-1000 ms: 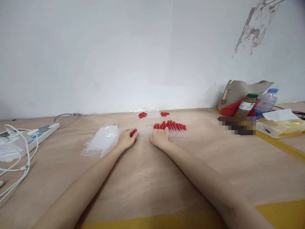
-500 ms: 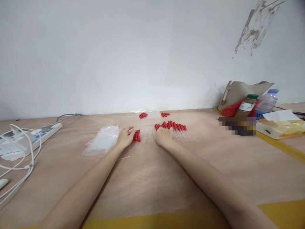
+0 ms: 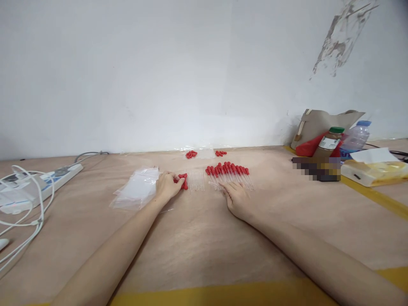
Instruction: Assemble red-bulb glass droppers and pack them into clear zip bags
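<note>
My left hand (image 3: 167, 185) is at the small pile of red rubber bulbs (image 3: 184, 186), thumb and fingers closed on one of them. A row of clear glass dropper tubes (image 3: 195, 181) lies just right of that pile. My right hand (image 3: 237, 196) pinches a clear glass dropper tube (image 3: 216, 184), which points left. Behind the right hand, several droppers with red bulbs (image 3: 228, 168) lie side by side, their bulbs toward the wall. The hand hides part of their glass ends.
Clear plastic bags (image 3: 137, 189) lie left of my left hand. Two more groups of red bulbs (image 3: 191, 154) rest near the wall. A power strip (image 3: 68, 176) with white cables is at far left; a green-capped bottle (image 3: 330, 142), bag (image 3: 318, 123) and tissue pack (image 3: 371, 170) are at right.
My right hand has moved right and nearer to me, turning so that a glass tube shows in its fingers. My left hand's fingers have closed in on the red bulbs.
</note>
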Demonstrator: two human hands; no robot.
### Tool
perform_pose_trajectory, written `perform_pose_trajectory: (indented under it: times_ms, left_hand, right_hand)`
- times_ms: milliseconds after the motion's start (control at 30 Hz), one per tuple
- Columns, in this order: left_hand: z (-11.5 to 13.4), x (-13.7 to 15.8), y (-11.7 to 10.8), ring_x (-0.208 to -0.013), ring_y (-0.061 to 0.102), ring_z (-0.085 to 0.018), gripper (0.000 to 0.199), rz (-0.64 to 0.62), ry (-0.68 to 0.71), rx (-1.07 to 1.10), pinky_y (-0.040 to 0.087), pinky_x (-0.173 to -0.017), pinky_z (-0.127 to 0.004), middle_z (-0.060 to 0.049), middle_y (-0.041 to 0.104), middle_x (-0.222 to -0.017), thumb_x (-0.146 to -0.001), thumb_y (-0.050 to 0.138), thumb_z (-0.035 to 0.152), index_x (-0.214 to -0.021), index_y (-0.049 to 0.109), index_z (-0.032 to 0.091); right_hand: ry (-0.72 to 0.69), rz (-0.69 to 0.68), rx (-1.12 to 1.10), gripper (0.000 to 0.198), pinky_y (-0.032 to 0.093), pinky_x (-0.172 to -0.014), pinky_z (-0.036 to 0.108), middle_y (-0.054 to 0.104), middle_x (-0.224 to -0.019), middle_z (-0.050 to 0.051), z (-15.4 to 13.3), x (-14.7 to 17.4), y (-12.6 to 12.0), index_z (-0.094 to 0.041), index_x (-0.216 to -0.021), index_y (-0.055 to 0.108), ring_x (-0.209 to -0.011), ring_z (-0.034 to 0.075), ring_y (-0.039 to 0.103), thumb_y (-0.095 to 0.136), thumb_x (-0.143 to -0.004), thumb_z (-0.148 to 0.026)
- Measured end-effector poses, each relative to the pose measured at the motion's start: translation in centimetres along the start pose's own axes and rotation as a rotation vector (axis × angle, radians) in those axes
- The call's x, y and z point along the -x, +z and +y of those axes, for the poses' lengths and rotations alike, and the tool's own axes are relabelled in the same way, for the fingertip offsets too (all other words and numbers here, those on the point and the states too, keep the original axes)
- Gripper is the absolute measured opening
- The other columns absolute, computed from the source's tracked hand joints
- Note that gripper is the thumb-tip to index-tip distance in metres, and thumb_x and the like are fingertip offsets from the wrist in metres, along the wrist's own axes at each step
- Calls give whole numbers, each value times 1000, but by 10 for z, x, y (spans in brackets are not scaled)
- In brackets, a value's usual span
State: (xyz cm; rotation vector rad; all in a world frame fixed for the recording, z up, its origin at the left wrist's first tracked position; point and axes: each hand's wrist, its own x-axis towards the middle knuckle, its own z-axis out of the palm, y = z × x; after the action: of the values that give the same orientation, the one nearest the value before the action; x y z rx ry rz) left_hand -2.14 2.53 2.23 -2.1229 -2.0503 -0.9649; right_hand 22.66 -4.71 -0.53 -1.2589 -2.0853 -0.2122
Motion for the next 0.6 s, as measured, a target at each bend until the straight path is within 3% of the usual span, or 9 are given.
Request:
perform_pose_trajectory:
  times_ms: [167,233,300,400,467,600]
  left_hand:
    - [13,-5,-24,-86,55,-23,17,35,81,88,42,-78,-36,-7,59,-80,-75,50,30,-69,57,16]
    - [22,0,-31,-80,57,-19,16,10,151,170,45,-73,-32,-4,60,-80,-82,43,29,-79,52,17]
    - [30,14,-31,-69,59,-14,14,-67,246,382,47,-65,-28,-3,60,-78,-86,38,29,-87,46,17]
    - [36,44,-19,-60,58,-12,12,-303,316,689,48,-53,-25,-2,59,-77,-86,39,29,-92,42,18]
    - [36,61,-9,-62,58,-12,16,-348,340,706,49,-54,-25,-3,59,-82,-85,43,29,-97,43,18]
    - [31,74,-4,-79,58,-16,18,-269,413,560,47,-70,-30,-5,61,-88,-85,46,27,-99,54,18]
  right_hand:
    - [65,47,-124,21,30,-73,31,62,-87,5,5,0,6,-17,-94,53,-81,18,55,35,-83,-13]
    - [106,60,-155,19,31,-73,32,62,-87,6,6,0,7,-17,-94,51,-78,17,55,34,-85,-16]
    - [123,61,-180,18,33,-72,32,62,-84,6,7,0,7,-16,-95,48,-73,17,55,34,-86,-19]
    - [92,54,-218,15,33,-73,31,61,-82,4,5,0,5,-17,-94,47,-72,16,55,35,-86,-21]
    - [55,35,-239,13,32,-75,31,62,-81,3,2,0,3,-18,-92,47,-73,15,56,37,-86,-23]
    - [-16,3,-244,14,30,-75,31,63,-78,2,-2,0,-2,-19,-88,50,-71,13,56,38,-87,-26]
